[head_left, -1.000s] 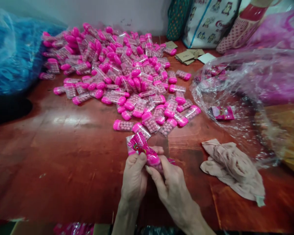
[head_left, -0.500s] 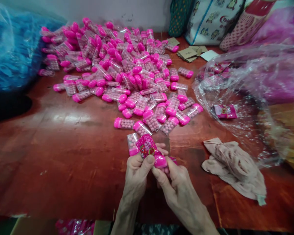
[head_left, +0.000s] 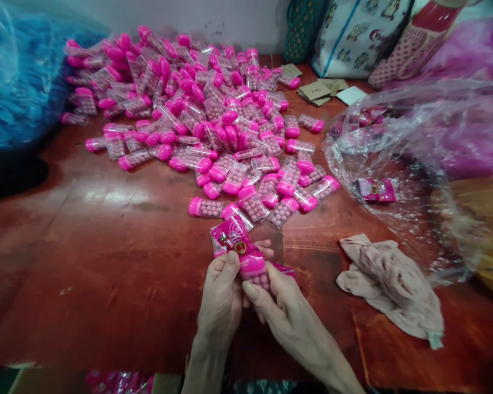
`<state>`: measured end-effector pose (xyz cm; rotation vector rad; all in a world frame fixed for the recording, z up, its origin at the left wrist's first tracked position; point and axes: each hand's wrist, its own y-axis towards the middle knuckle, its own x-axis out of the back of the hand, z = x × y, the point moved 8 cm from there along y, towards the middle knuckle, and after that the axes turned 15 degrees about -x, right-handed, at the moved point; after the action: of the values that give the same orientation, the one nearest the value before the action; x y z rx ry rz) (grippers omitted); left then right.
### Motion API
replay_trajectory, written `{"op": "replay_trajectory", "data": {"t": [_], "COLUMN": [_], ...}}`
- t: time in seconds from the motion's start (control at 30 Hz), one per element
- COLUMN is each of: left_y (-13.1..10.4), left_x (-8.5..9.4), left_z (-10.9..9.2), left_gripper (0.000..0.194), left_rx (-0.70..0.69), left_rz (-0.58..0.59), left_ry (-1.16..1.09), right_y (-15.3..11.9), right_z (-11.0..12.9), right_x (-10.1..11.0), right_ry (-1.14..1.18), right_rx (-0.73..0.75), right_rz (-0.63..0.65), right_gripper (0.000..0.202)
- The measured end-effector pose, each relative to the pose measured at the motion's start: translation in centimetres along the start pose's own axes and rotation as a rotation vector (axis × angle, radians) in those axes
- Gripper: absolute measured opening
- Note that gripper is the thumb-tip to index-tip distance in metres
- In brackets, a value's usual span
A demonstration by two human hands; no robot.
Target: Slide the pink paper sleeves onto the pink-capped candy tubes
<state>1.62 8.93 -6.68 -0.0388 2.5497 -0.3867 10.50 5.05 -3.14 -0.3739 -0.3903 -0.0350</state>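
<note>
Before me, my left hand (head_left: 219, 293) pinches a glossy pink printed wrapper (head_left: 231, 232) between thumb and fingers. A sliver of another candy container shows behind that wrapper on the left, mostly hidden. My right hand (head_left: 281, 301) is closed on a clear candy container (head_left: 259, 278) of pale pink balls, its pink cap pointing up and left against the wrapper's lower end. Whether the cap is inside the wrapper I cannot tell. More pink wrapper material (head_left: 285, 269) sticks out beside the right fingers. Just beyond lies a heap of similar candy containers (head_left: 213, 109).
A blue-filled plastic bag (head_left: 20, 82) stands at left. At right lie a crumpled beige cloth (head_left: 394, 287) and a clear plastic bag (head_left: 418, 230) with a pink packet (head_left: 376, 190). Cardboard pieces (head_left: 315, 91) and a printed white bag (head_left: 357, 38) sit at the back.
Both hands have shifted slightly left and toward me. The wrapper has tilted, and more of the right hand's container with its candy balls now shows below the pink cap.
</note>
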Motion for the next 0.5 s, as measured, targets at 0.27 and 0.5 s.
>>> {"op": "replay_trajectory", "data": {"t": [0.27,0.5], "left_y": [-0.3,-0.5], "left_x": [0.0,0.3], "left_z": [0.7,1.1], "left_gripper": [0.038,0.041], "left_rx": [0.053,0.074], "left_rz": [-0.064,-0.079], "left_ry": [-0.077,-0.11], "right_y": [0.3,0.7], "right_z": [-0.1,0.4], "right_x": [-0.5,-0.5], "right_ry": [0.047,0.194], "right_rx": [-0.075,-0.02], "right_rz": [-0.011,-0.002], "right_gripper": [0.016,0.013]}}
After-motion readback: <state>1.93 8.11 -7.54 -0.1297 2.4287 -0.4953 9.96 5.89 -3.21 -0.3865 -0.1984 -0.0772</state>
